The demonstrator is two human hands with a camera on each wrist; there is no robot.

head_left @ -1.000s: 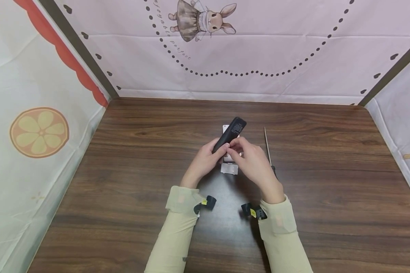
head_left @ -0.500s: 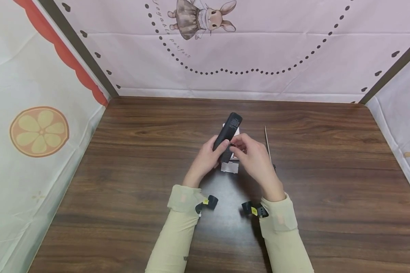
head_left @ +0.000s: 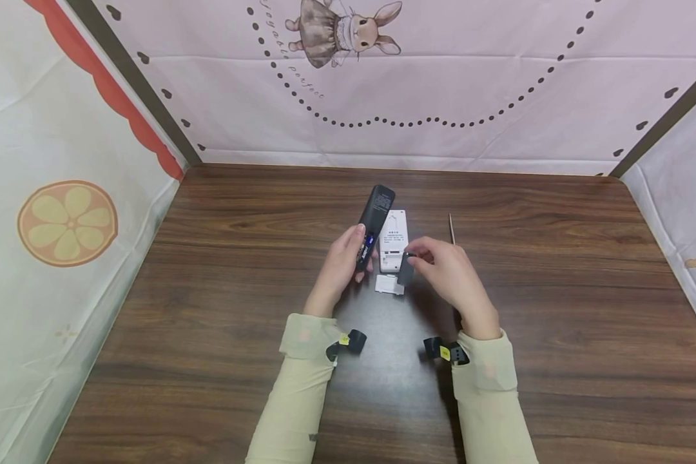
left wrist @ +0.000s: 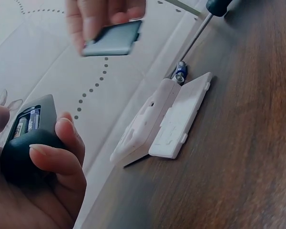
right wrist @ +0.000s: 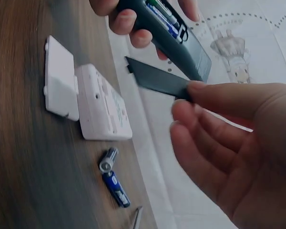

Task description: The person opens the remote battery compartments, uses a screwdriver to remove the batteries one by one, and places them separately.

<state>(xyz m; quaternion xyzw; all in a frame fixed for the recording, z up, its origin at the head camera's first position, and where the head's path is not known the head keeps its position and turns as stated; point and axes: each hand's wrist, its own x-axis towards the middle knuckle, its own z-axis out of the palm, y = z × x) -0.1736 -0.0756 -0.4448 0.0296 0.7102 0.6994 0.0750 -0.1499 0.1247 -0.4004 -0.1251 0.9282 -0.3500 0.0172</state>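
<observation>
My left hand (head_left: 338, 261) grips a black remote control (head_left: 377, 209), its back turned up. The remote's battery compartment is uncovered, and batteries (left wrist: 33, 119) lie side by side in it. Pinched between the thumb and fingers of my right hand (head_left: 449, 270) is the black battery cover (right wrist: 159, 80), held apart from the remote. Below it on the table lies a white remote control (head_left: 393, 238), back up, with its battery bay uncovered. A white battery cover (head_left: 389, 284) lies at its near end.
Two loose batteries (right wrist: 115, 188) lie beside the white remote; my right hand hides them in the head view. A screwdriver (left wrist: 200, 36) lies to their right on the wooden table (head_left: 238, 322). Printed cloth (head_left: 441, 90) hangs behind the table.
The black cover has come off the remote in my right hand, which moved right and slightly down. My left hand has shifted the remote left, baring the batteries.
</observation>
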